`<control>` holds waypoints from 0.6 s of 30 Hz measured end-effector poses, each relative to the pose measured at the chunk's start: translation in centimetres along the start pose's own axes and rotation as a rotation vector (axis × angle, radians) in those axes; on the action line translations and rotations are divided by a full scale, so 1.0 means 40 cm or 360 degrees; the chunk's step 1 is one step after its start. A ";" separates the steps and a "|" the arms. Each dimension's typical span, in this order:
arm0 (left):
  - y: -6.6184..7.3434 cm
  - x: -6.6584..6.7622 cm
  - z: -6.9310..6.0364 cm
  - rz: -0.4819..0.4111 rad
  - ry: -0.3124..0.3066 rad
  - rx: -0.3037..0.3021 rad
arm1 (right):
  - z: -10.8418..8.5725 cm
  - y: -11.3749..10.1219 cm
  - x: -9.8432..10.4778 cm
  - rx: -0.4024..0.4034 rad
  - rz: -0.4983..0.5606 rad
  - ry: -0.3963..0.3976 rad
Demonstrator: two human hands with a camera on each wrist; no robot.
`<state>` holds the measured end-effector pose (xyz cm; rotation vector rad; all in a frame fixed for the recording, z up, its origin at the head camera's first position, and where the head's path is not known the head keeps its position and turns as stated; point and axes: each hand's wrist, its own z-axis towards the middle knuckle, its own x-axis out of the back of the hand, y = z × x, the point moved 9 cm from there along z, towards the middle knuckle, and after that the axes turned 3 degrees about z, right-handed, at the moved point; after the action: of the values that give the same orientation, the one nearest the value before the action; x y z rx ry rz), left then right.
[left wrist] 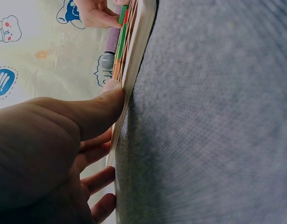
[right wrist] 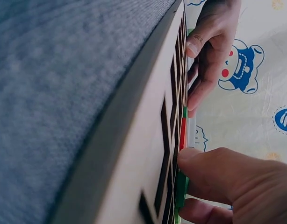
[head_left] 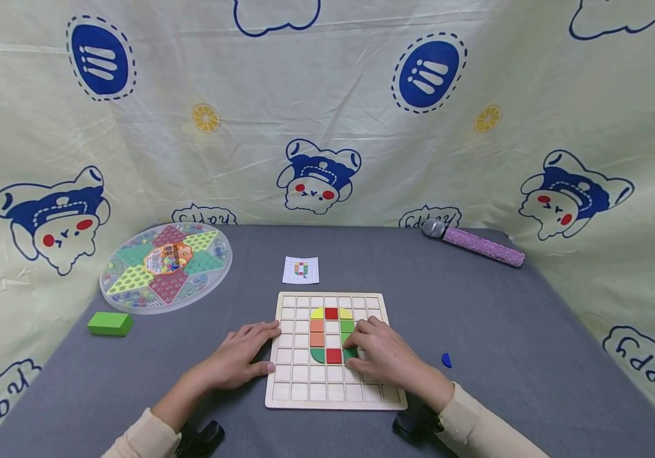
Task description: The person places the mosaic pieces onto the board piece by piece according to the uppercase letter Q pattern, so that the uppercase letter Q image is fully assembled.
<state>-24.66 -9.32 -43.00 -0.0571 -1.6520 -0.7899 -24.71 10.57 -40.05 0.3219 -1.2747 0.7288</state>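
A pale wooden grid board [head_left: 304, 391] lies on the grey table, with yellow, red, orange and green pieces forming a ring in its cells. My left hand [head_left: 239, 357] has its fingers spread along the board's left edge, thumb and fingertips touching it. On the board's right half, my right hand [head_left: 387, 356] pinches a dark green piece [right wrist: 181, 189] between thumb and finger, at the ring's lower right corner. That piece is partly covered by the fingers. Beside it sits a red square [head_left: 333, 355], with a green quarter-round [head_left: 317, 355] at the lower left corner.
Behind the board lies a small printed pattern card [head_left: 301, 270]. A blue piece [head_left: 446, 360] is right of the board. At the left are a round patterned box [head_left: 132, 256] and a green block [head_left: 110, 324]; a glittery microphone [head_left: 482, 245] lies far right.
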 end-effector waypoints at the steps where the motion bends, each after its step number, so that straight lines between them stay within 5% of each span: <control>1: 0.000 0.000 0.000 0.0000 -0.0001 -0.0001 | 0.000 0.000 -0.001 0.0001 -0.0001 -0.0001; 18: -0.001 -0.001 0.001 -0.0006 -0.0003 -0.0007 | -0.001 0.005 -0.005 -0.0022 0.0001 0.0000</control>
<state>-24.68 -9.31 -43.06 -0.0578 -1.6527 -0.7967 -24.83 10.68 -40.28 0.3105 -1.2795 0.7200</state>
